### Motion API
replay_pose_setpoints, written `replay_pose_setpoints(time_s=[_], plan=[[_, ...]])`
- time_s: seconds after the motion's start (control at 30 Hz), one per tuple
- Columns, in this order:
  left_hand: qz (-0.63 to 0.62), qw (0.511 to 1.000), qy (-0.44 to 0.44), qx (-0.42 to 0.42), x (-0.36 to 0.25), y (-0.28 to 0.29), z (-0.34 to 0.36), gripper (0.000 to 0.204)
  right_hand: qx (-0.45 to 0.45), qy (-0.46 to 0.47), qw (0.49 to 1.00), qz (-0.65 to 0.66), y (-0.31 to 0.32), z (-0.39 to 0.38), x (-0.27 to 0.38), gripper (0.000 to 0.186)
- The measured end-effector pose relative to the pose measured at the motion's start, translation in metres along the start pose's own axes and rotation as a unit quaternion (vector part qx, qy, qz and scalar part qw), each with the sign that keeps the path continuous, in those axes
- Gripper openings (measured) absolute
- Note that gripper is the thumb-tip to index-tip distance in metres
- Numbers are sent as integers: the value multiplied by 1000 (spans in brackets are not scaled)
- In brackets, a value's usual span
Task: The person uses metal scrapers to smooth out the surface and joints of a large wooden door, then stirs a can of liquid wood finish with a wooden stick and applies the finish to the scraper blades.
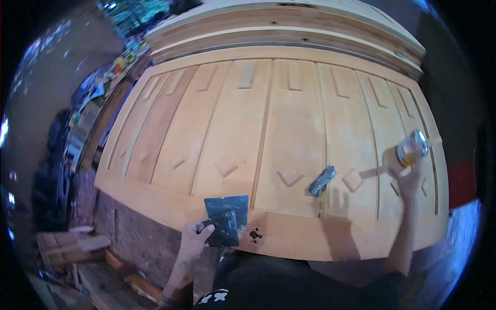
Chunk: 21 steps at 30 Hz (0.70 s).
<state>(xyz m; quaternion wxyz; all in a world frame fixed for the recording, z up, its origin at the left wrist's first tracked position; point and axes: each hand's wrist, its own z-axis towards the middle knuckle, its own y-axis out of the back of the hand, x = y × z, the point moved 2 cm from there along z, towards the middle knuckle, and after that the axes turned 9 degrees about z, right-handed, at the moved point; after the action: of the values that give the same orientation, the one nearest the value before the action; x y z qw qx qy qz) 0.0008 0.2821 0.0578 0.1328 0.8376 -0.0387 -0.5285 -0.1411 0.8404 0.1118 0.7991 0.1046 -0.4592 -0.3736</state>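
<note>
A pale wooden door with raised diamond and strip shapes lies flat before me. My left hand is closed on a dark, square-bladed putty knife over the door's near edge. A smaller dark plate, smeared with something pale, overlaps the blade; I cannot tell if it is a second knife. Over the door's right side, my right hand grips a small can with a shiny metal end and a yellow band. Between the hands lies a dark, oblong, crumpled-looking object, its kind unclear.
More wooden doors are stacked beyond the far edge. A dark cutout pierces the door's near rail. At left stands a cluttered bench; wood offcuts lie lower left. A red surface shows at right.
</note>
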Motion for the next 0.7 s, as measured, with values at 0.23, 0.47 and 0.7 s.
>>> replay_pose_setpoints(time_s=[0.23,0.47,0.7], plan=[[-180,980,34,-76,45,-28,-17,16,238,6,867,-438,61,120,-87,139],[-150,983,12,-103,56,-36,-25,12,373,-99,840,-380,64,145,-196,142],[-122,981,15,-149,48,-20,-35,8,352,-57,827,-434,65,139,-187,134]])
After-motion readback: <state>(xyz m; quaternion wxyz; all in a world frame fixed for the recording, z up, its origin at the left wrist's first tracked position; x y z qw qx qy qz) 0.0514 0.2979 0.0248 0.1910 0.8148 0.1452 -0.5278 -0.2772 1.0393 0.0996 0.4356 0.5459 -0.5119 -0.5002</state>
